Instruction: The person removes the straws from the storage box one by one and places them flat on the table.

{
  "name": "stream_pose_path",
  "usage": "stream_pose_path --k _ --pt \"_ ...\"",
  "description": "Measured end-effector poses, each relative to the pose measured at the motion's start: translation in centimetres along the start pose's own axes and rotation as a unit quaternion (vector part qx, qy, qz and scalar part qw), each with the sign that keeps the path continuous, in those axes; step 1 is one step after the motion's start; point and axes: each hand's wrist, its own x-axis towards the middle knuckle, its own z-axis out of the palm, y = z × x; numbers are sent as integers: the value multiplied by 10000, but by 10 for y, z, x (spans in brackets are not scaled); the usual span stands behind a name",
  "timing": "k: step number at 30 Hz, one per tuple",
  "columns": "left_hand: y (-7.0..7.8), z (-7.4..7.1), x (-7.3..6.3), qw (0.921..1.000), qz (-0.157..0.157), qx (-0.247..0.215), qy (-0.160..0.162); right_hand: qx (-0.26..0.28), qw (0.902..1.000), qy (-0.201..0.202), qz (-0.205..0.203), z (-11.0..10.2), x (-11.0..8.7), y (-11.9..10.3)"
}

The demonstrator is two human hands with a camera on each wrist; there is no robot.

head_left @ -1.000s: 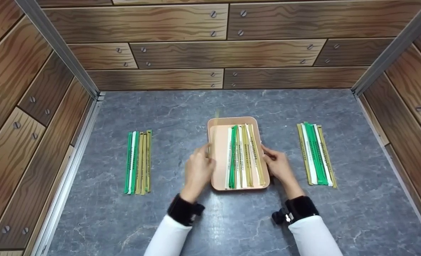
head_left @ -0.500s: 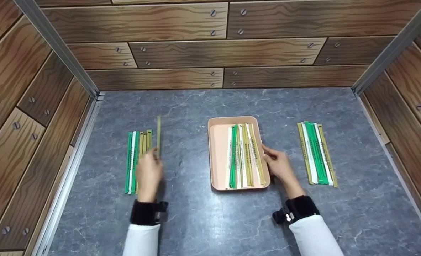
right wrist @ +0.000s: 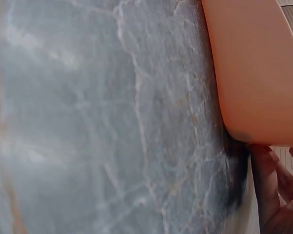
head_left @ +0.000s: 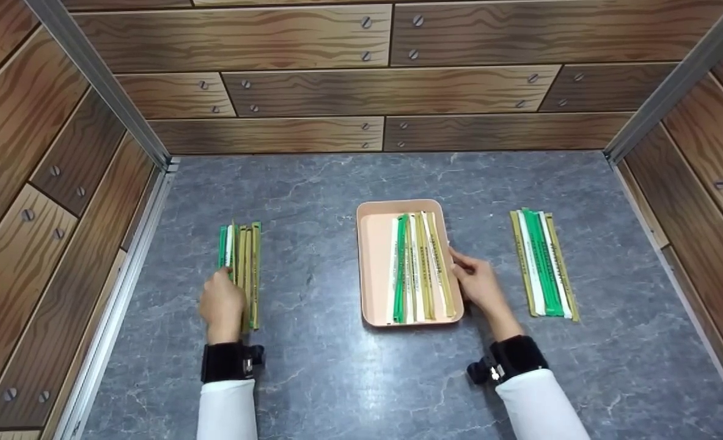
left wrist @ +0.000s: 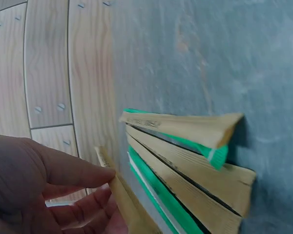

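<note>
In the head view, my left hand is over the left row of long, slim paper-wrapped sticks in green, white and gold. Thumb and fingers pinch one gold paper-wrapped stick, which slants above the row's green and white end in the left wrist view. A pink tray stands in the middle, with several white, green and gold sticks side by side in its right part. My right hand holds the tray's right side, fingertips against its outer wall in the right wrist view.
Another row of gold, white and green wrapped sticks lies to the right of the tray. Wood-patterned walls enclose the grey marbled table at the back and sides, with metal strips along the side edges.
My left hand has moved left from the tray's left edge to the left row, carrying the gold stick. My right hand stays at the tray; the sticks in it have not moved.
</note>
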Motion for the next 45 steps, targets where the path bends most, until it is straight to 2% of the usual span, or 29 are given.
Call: stream_pose_path --k 7,10,12,14,16,19,21,23,27,32,35,40,45 --pt "-10 5 3 9998 12 174 41 -16 9999 33 94 0 0 1" --pt "-7 6 1 9997 -52 243 54 -33 10000 12 84 0 0 1" --pt "-1 7 -2 9997 50 235 72 37 10000 17 81 1 0 0" --pt "9 9 -8 9993 334 156 98 118 9999 7 67 1 0 0" --pt "22 14 -17 9963 840 11 180 194 9998 -13 61 0 0 -1" --pt "46 24 -34 9857 1671 -194 127 182 9998 -24 72 0 1 -1" --pt "63 33 -47 9772 2107 -251 -41 102 9999 -24 82 0 1 -1" --pt "81 42 -59 9712 2356 -179 -301 50 9999 -10 107 0 1 -1" --pt "114 61 -80 9589 2766 54 -628 42 10000 4 87 0 1 0" --pt "145 85 -96 9437 3093 0 -1169 73 9999 -3 85 -1 1 0" --pt "157 102 -102 9394 3132 60 -1395 66 9999 -16 113 -1 1 0" --pt "168 126 -104 9389 3123 123 -1445 8 9999 -58 101 -1 0 0" --pt "173 142 -102 9420 3016 157 -1465 71 9998 -33 161 0 1 1"
